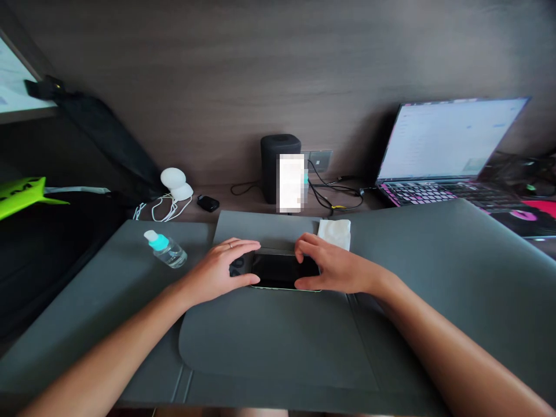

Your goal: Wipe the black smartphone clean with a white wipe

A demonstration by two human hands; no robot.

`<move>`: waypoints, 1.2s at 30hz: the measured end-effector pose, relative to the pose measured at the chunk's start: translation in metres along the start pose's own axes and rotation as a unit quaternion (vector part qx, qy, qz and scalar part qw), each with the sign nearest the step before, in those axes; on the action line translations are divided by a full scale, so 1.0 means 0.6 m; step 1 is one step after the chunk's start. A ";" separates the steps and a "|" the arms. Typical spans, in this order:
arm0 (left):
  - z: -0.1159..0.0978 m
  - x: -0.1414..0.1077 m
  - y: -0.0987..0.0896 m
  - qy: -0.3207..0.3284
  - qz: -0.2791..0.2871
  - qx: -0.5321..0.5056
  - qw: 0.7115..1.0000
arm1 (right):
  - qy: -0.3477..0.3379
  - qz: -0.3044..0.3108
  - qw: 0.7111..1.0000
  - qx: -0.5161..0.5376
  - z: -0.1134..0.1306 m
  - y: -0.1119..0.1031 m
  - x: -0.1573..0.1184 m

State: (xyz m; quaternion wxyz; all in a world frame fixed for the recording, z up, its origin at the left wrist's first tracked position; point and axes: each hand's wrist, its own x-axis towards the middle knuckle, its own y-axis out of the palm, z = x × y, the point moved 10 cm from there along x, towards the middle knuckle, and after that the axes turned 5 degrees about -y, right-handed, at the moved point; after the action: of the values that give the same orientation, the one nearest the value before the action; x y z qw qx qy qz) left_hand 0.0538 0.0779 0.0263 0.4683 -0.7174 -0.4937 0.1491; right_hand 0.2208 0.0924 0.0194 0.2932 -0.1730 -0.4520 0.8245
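A smartphone (278,271) lies sideways on the grey mat, its black screen facing up and a pale green edge showing. My left hand (220,269) spans its left end, fingers along the far edge and thumb on the near edge. Beside that end, partly under my left palm, is a dark piece with rounded camera-like shapes (237,266); I cannot tell whether it is a case. My right hand (336,266) grips the right end, fingers curled at the far side and thumb at the near side. A folded white cloth (334,231) lies just beyond my right hand.
A clear spray bottle (169,250) lies at the left. Behind the grey desk mat (278,341) stand a white round device (174,179), a black key fob (208,202), a black speaker (271,168) and loose cables (334,194). An open laptop (447,142) is at the right.
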 end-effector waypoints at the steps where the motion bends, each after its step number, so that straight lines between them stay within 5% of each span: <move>1: 0.006 -0.001 0.005 -0.018 0.017 0.007 1.000 | -0.008 -0.003 1.000 -0.010 0.004 0.001 0.000; 10: 0.011 -0.006 0.033 -0.037 0.090 0.029 0.995 | -0.053 -0.003 0.996 -0.071 0.010 0.019 0.000; 36: 0.010 -0.002 0.027 -0.022 0.071 0.010 0.997 | -0.069 -0.007 0.994 -0.084 0.022 0.020 0.001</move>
State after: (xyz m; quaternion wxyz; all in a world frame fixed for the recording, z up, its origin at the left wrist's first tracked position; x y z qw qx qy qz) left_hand 0.0585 0.0788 0.0095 0.4523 -0.7426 -0.4503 0.2027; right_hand 0.2092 0.0795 0.0159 0.2513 -0.1371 -0.5400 0.7915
